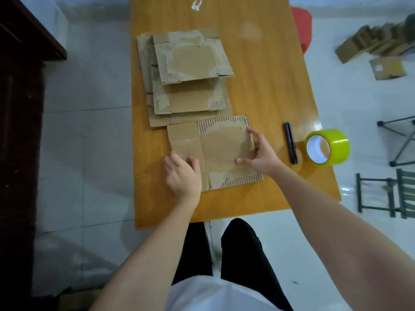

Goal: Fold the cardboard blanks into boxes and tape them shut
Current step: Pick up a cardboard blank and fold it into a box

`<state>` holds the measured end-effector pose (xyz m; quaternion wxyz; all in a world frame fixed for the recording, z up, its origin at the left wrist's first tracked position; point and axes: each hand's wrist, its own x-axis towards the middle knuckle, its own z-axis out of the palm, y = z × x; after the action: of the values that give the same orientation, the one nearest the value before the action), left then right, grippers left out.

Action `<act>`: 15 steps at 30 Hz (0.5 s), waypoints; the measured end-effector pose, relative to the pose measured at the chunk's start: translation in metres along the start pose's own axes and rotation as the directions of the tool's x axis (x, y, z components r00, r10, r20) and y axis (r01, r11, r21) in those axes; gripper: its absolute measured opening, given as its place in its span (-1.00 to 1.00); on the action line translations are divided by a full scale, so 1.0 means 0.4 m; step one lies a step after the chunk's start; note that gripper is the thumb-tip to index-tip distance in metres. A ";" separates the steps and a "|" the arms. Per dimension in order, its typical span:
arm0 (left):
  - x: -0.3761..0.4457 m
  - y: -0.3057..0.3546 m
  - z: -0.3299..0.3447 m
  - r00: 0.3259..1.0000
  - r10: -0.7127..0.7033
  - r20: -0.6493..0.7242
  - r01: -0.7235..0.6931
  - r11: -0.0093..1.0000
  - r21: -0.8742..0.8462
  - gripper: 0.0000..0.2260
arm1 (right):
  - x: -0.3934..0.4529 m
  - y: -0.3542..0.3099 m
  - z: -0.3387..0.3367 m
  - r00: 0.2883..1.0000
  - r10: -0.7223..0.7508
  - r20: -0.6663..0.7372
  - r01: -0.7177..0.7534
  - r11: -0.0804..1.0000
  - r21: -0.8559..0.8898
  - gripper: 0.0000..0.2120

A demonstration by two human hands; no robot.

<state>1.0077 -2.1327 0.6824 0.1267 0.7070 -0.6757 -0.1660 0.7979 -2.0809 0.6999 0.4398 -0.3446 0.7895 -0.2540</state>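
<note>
A flat, worn cardboard blank (221,149) lies on the wooden table (269,90), nearest to me. My left hand (183,175) holds its near left corner, thumb on top of the card. My right hand (261,151) grips the blank's right edge, with the thumb on the top face and the fingers spread along the edge. Behind it a stack of several more flat blanks (190,75) lies toward the table's far left. A roll of yellow-green tape (325,145) stands at the table's right edge, next to a black cutter (290,142).
A pile of folded cardboard boxes (377,46) sits on the white tiled floor at the far right. A red stool (303,25) stands behind the table's right side. Dark metal frames (393,191) lie on the floor at right. Dark wooden furniture (20,86) fills the left.
</note>
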 end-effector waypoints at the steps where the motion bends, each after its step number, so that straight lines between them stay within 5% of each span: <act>1: -0.001 0.000 0.000 1.000 0.002 0.000 -0.002 1.000 0.003 -0.59 | 0.002 0.002 0.000 1.000 -0.001 -0.003 0.001 1.000 0.005 -0.08; 9: 0.001 0.004 -0.010 0.991 -0.102 0.088 0.113 0.986 -0.122 -0.55 | 0.005 0.010 0.001 0.999 -0.031 -0.024 0.031 0.999 0.016 -0.08; 15: 0.021 -0.033 -0.029 0.985 0.136 0.103 -0.138 0.990 0.012 -0.57 | 0.002 -0.003 0.002 0.998 -0.050 -0.038 0.048 0.997 -0.060 -0.08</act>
<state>1.0246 -2.1407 0.6870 0.0963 0.6508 -0.7297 -0.1865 0.7986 -2.0823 0.6998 0.4074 -0.3715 0.7965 -0.2481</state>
